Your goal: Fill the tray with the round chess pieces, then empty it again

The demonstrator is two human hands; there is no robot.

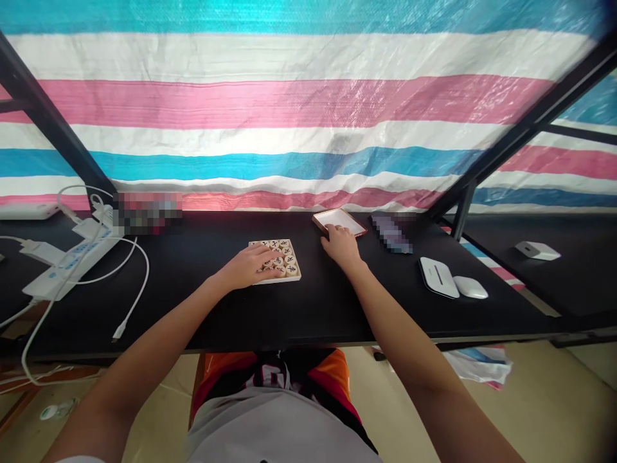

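Note:
A shallow white box (297,270) on the black desk holds rows of round Chinese chess pieces (290,260) with dark characters on them. My left hand (245,265) lies over the left part of this box, fingers stretched across the pieces and hiding some of them. Farther back and to the right is the box lid (351,222), inner side up, pale inside with a reddish-brown rim. My right hand (341,245) has its fingers over the lid's near left edge and its thumb outside the rim, gripping it.
A white power strip (65,267) with cables lies at the left. A blurred phone-like object (391,233), a white flat device (438,276) and a white mouse (470,287) are on the right. Slanted black frame bars (501,145) and a striped sheet (289,96) stand behind.

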